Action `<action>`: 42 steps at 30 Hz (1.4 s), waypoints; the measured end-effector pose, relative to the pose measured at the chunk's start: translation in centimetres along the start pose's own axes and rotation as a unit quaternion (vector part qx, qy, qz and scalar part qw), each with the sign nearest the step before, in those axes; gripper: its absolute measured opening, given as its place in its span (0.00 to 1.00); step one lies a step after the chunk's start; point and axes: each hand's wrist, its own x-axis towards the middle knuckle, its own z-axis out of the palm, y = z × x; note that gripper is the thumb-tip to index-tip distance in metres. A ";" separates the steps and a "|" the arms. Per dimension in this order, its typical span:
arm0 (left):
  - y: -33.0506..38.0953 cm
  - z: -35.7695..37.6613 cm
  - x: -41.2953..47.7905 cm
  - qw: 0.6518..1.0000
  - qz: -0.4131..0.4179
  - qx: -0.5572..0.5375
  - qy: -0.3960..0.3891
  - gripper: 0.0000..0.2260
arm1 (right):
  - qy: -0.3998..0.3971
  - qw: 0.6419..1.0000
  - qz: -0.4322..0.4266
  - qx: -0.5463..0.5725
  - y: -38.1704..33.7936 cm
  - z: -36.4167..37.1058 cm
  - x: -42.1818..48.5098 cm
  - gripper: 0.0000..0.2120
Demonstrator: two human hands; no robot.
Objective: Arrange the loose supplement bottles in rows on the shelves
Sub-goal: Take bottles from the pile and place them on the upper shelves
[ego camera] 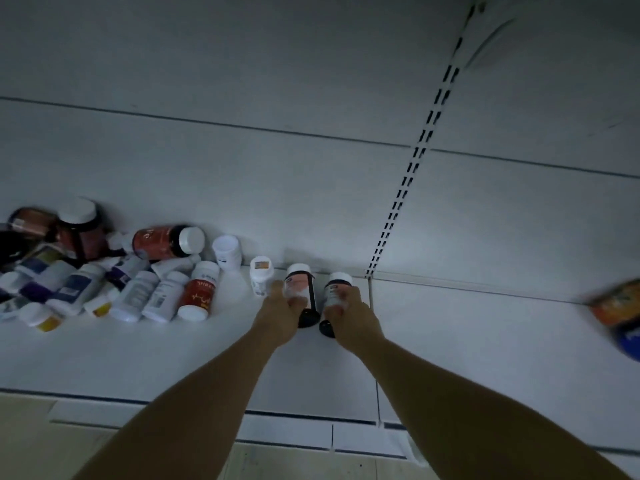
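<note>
1. The left hand (281,306) is curled round a dark bottle (302,289) with a white cap and a pale pink label, fingers wrapped over the label.
2. The right hand (349,315) grips a matching second bottle (335,289) the same way. The two bottles are just beside each other, not clearly touching.
3. Both bottles have their long axis running away from the person, with caps toward the back panel (311,202) and dark bases toward the wrists. I cannot tell whether they rest on the shelf (311,368) or are held just off it.
4. A small white bottle (261,276) stands upright against the back, just left of the left hand. Any row would seem to start there, so the left hand is nearer to it.
5. Farther left lies the heap of loose bottles (104,282), mostly on their sides, including a red-labelled bottle (199,292).
6. A slotted upright (408,174) rises just right of the right hand.
7. Label print is blurred throughout, and no brand or word can be read with confidence.
</note>
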 end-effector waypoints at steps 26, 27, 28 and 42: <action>11.1 -11.6 -35.8 0.841 0.234 -0.394 -0.286 0.39 | 0.027 0.767 -0.171 0.618 -4.9 -14.9 -37.4 0.43; 11.9 -11.3 -36.6 0.839 0.247 -0.389 -0.290 0.39 | 0.049 0.770 -0.175 0.612 -4.7 -15.6 -38.2 0.44; 12.8 -10.9 -37.4 0.839 0.266 -0.378 -0.288 0.40 | 0.068 0.771 -0.180 0.607 -4.4 -16.5 -39.0 0.45; 27.5 8.7 -49.7 0.784 0.333 -0.347 -0.393 0.40 | 0.223 0.710 -0.235 0.625 12.3 -34.6 -50.3 0.46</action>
